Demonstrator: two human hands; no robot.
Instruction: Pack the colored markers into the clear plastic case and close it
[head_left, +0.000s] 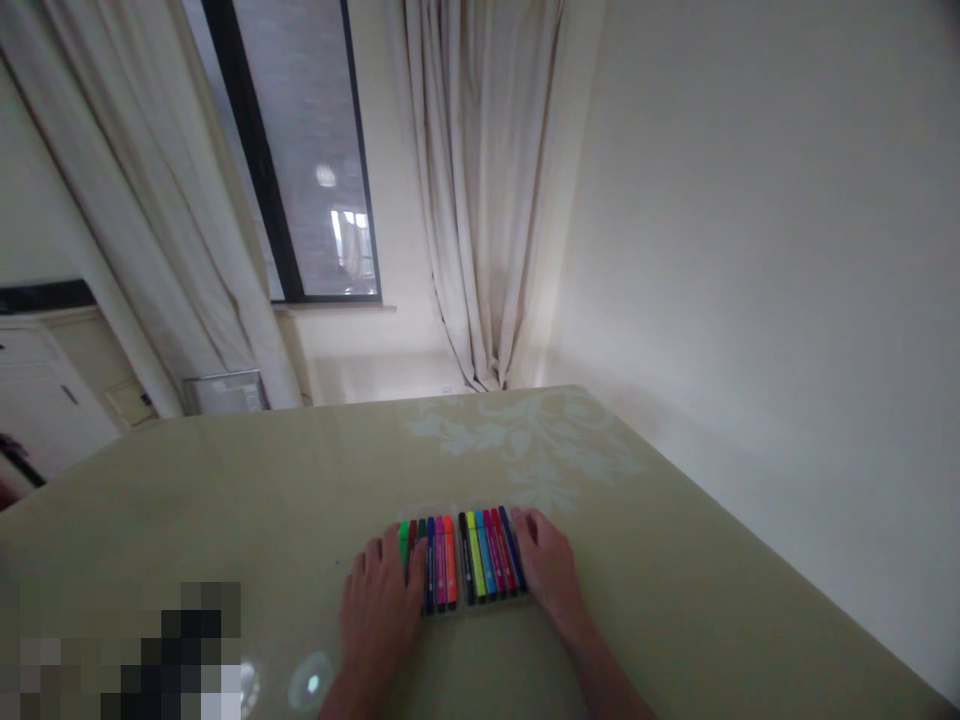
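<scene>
As we look down over a pale green table [712,620], both of our bare hands reach forward from the bottom of the view to a clear marker case [487,606]. Our left hand [381,598] lies over the case's left end, back upward, fingers pointing away and bent at the far left corner, thumb laid across the markers [493,553], so we hold that end between thumb and fingers. Our right hand [549,565] slants in from the lower right, fingers curled and close together against the right edge; we cannot tell whether it grips or only touches.

The case lies flat on the table, between our hands, in two side-by-side sections with a narrow gap. Slim markers stand in neat rows, pointing away from us. On the left we see green, dark red, dark green, navy, purple and orange, partly covered by our thumb; on the right, black, yellow, blue, magenta, red and navy.
</scene>
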